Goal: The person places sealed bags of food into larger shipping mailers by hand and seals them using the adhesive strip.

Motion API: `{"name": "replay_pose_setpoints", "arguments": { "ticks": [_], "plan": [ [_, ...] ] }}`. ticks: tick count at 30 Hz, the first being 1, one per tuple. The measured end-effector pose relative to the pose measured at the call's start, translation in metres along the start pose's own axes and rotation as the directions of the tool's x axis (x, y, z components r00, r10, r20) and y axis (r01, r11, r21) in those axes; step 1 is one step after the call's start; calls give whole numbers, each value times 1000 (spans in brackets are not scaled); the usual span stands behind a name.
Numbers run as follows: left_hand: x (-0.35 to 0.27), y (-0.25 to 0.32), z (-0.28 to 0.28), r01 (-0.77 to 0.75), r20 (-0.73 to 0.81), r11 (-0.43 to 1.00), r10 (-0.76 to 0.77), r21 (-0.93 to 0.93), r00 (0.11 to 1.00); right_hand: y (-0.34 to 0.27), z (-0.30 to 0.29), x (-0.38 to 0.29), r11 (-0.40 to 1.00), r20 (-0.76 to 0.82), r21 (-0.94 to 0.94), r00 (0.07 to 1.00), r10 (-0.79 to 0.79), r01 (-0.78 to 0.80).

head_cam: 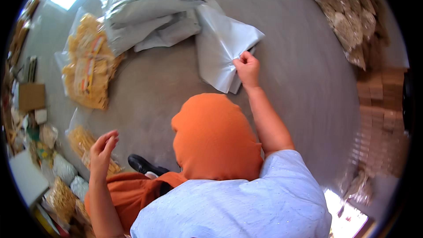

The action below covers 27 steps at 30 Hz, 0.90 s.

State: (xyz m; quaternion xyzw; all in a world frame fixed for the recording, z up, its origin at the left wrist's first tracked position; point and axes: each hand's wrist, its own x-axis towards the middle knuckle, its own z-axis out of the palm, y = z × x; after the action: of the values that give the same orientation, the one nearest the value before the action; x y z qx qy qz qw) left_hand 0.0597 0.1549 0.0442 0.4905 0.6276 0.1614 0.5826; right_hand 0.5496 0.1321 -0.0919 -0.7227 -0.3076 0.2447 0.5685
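My right hand (248, 67) pinches the edge of a silver-grey plastic bag (218, 46), and the film creases toward the fingers. The bag's far side meets a folded pile of grey plastic bags (155, 23) on the floor. My left hand (104, 148) is raised on the left with its fingers loosely bent, and I see nothing in it. Behind that hand, partly hidden by it, lies a clear bag of yellowish strips (81, 138). A larger clear bag of flat yellow pieces (89, 62), bearing a printed label, rests farther up on the left.
The grey floor (158, 86) spreads around my bent knee in orange trousers (214, 135). A black shoe (143, 163) stands left of it. Plastic-wrapped goods (350, 16) are heaped at the upper right, above brown stacks (380, 105). Bags and a cardboard box (31, 96) crowd the left edge.
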Motion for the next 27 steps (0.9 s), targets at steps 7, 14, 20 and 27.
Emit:
{"name": "replay_pose_setpoints", "arguments": {
  "ticks": [7, 14, 20, 27],
  "plan": [
    [25, 31, 96, 120, 264, 873, 10, -473, 964, -235, 65, -53, 888, 578, 457, 738, -348, 61],
    [38, 67, 55, 338, 389, 296, 135, -893, 911, -340, 167, -171, 817, 866, 472, 350, -358, -332],
    [12, 41, -126, -348, -214, 608, 283, -714, 935, -298, 188, -202, 831, 707, 555, 544, -452, -30],
    [64, -148, -175, -208, -40, 930, 206, -302, 978, -69, 222, -294, 970, 731, 17, 664, 154, -243]
  ]
}}
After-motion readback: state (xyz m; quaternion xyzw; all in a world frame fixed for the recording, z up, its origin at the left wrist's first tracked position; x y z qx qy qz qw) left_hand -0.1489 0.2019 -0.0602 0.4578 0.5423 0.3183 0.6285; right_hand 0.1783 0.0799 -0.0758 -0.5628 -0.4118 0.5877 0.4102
